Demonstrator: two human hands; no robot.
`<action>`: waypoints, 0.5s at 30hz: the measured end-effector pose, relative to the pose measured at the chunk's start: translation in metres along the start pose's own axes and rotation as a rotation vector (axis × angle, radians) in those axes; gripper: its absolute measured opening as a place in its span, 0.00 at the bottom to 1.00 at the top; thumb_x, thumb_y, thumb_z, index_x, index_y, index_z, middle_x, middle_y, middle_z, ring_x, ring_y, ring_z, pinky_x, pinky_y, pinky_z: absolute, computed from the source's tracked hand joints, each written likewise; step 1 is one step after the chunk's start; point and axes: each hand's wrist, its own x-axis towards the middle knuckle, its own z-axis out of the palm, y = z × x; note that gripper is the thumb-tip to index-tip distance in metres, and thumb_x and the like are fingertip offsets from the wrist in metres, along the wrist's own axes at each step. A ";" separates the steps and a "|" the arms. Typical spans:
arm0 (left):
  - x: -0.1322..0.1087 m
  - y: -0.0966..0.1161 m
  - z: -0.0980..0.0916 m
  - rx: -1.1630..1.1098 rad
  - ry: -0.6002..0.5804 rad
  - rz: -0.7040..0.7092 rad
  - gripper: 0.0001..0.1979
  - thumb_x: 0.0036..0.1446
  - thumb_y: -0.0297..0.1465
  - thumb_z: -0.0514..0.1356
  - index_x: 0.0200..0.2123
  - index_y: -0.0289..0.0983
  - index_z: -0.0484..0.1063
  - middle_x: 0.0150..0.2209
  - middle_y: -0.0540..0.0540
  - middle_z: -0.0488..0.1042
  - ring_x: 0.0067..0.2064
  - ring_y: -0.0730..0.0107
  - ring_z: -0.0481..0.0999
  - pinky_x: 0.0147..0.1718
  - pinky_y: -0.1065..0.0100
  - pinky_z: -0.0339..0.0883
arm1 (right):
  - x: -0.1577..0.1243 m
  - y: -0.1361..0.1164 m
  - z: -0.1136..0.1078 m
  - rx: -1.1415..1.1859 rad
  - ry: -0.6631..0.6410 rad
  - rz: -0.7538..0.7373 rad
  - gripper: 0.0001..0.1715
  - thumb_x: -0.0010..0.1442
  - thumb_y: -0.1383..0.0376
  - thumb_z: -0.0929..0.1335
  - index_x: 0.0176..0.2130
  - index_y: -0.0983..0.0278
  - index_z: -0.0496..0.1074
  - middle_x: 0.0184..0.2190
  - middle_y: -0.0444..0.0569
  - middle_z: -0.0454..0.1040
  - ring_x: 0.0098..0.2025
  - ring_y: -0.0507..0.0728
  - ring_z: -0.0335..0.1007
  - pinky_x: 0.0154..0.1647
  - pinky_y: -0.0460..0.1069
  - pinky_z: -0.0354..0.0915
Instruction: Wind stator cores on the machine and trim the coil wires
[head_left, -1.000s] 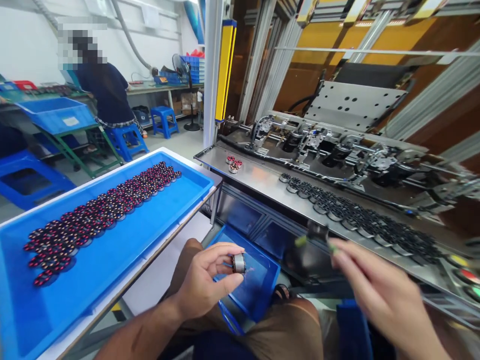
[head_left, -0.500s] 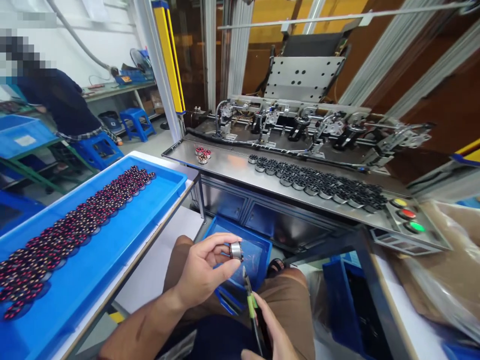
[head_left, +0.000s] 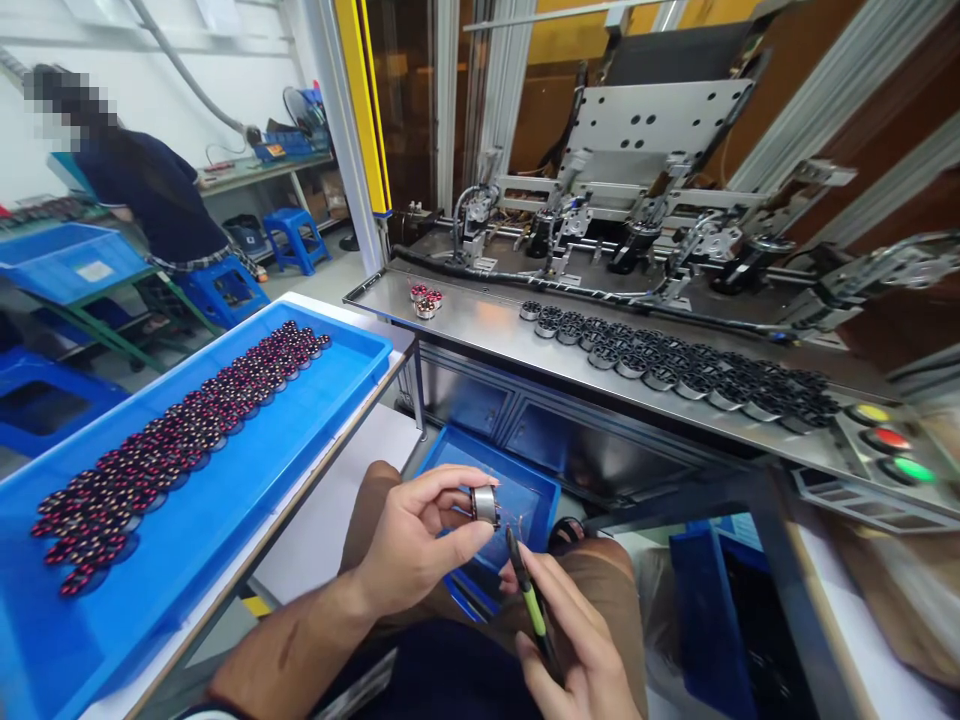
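My left hand (head_left: 409, 545) pinches a motor stator (head_left: 484, 506), a silvery metal ring with dark ends, between thumb and fingers above my lap. Thin pins or wire ends stick out of its right side. In my right hand (head_left: 577, 645) are wire cutters (head_left: 532, 603) with black and light green handles. Their dark tips point up, just right of and slightly below the stator, with a small gap between. A fine loose strand shows near the tips, too small to make out well. Below both hands lies a blue bin (head_left: 536, 500).
Left, a blue tray (head_left: 247, 480) holds rows of red-and-black wound stators (head_left: 202, 410). Ahead, a metal ledge (head_left: 480, 325) bears several black-topped rings (head_left: 660, 365) and a few red ones (head_left: 426, 302). Machine arms (head_left: 637, 240) stand behind; lit buttons (head_left: 892, 440) at right. A person (head_left: 150, 190) sits far left.
My right hand has come up with the cutters, and more of its fingers show. My left hand keeps the stator. The view has shifted, and some machine arms appear raised or tilted.
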 end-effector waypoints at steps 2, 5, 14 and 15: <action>0.000 0.000 0.000 0.000 0.000 -0.002 0.17 0.52 0.22 0.68 0.45 0.42 0.79 0.46 0.45 0.77 0.41 0.72 0.77 0.41 0.74 0.73 | 0.000 0.000 0.001 0.002 -0.014 0.008 0.36 0.57 0.74 0.64 0.64 0.63 0.61 0.57 0.55 0.71 0.58 0.62 0.69 0.59 0.53 0.67; 0.001 -0.001 0.000 0.000 -0.001 -0.002 0.17 0.52 0.22 0.68 0.45 0.43 0.79 0.45 0.46 0.77 0.41 0.73 0.77 0.41 0.74 0.73 | -0.001 0.001 0.001 0.016 -0.010 0.019 0.35 0.56 0.74 0.64 0.63 0.63 0.63 0.56 0.55 0.73 0.56 0.62 0.71 0.57 0.53 0.68; -0.001 -0.004 0.000 -0.013 -0.003 -0.013 0.18 0.51 0.22 0.68 0.45 0.42 0.79 0.46 0.45 0.77 0.41 0.72 0.78 0.41 0.73 0.73 | -0.001 0.003 0.003 0.068 0.025 0.019 0.37 0.54 0.76 0.63 0.62 0.62 0.65 0.53 0.52 0.75 0.51 0.59 0.75 0.54 0.50 0.71; -0.001 -0.004 0.000 -0.016 -0.004 -0.014 0.18 0.51 0.22 0.68 0.45 0.42 0.79 0.46 0.46 0.77 0.41 0.72 0.78 0.41 0.73 0.73 | -0.005 0.006 0.004 0.064 0.022 0.024 0.37 0.54 0.76 0.63 0.62 0.62 0.66 0.53 0.52 0.76 0.52 0.60 0.75 0.54 0.51 0.71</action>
